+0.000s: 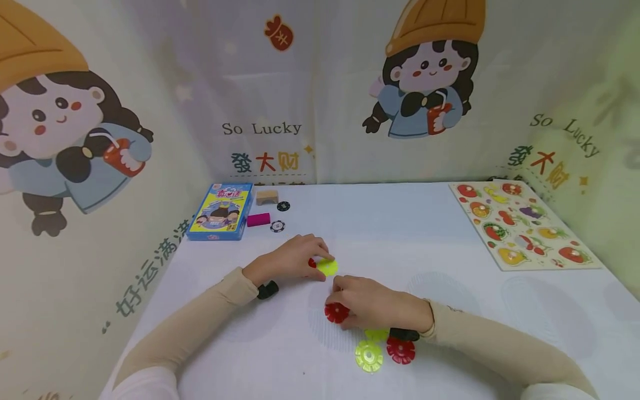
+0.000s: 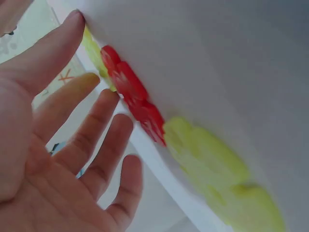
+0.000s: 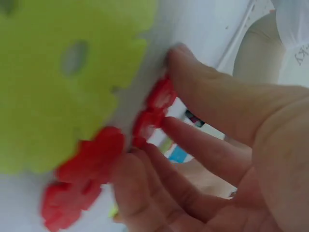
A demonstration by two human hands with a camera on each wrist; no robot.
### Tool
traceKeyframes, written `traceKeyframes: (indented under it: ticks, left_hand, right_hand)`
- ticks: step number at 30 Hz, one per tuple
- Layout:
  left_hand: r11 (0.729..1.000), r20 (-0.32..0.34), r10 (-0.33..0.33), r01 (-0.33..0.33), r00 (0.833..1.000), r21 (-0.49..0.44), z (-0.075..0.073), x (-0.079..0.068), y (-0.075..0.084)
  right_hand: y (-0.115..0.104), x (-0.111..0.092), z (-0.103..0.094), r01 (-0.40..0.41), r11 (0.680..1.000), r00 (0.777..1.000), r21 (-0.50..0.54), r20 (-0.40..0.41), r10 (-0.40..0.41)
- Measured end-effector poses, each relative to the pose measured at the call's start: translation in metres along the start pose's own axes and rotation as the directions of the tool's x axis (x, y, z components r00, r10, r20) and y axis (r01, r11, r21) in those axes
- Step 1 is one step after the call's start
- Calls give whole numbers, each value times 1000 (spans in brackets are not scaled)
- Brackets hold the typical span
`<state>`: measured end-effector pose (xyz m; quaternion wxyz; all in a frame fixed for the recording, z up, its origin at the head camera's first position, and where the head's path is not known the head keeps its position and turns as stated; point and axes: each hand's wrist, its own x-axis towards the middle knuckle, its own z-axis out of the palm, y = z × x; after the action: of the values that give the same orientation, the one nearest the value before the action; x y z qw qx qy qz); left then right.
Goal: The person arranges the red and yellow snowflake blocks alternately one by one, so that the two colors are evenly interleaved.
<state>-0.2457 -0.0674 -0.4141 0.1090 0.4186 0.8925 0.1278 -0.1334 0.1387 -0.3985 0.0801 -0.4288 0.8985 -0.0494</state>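
My left hand (image 1: 295,258) has its thumb and index finger at opposite edges of a yellow-green notched plastic disc (image 1: 327,267), pinching it. A red notched disc (image 1: 312,262) shows partly beneath that hand; in the left wrist view the red disc (image 2: 130,92) lies close beside the yellow-green one. My right hand (image 1: 367,303) grips another red disc (image 1: 336,313) between thumb and fingers, low over the table. By the right wrist are a yellow-green disc (image 1: 369,356), a red disc (image 1: 401,350) and a second yellow-green disc (image 1: 376,334), partly hidden by the hand.
Back left on the white table stand a blue-and-yellow card box (image 1: 217,214), a wooden block (image 1: 267,197), a magenta block (image 1: 258,219), a black chip (image 1: 283,206) and a white-and-black chip (image 1: 277,226). A fruit puzzle board (image 1: 525,228) lies back right.
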Motion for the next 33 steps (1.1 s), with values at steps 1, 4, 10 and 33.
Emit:
traceKeyframes:
  ticks: [1,4,10,33]
  left_hand:
    - [1000,1,-2,2,1000,2,1,0,0]
    - [1000,-5,-6,6,1000,-1,2,0,-1]
    - [1000,-22,14,-14,1000,3,-2,0,2]
    - [1000,-11,-14,14,1000,26,1,3,3]
  right_hand:
    - [1,0,1,-9,1000,1000,25,-10,10]
    - [3,2,3,-4,998,999,59,-32,6]
    - [5,3,2,9,998,999,65,-37,-6]
    - [84,35,-11,-164,978,961,132,-202,189]
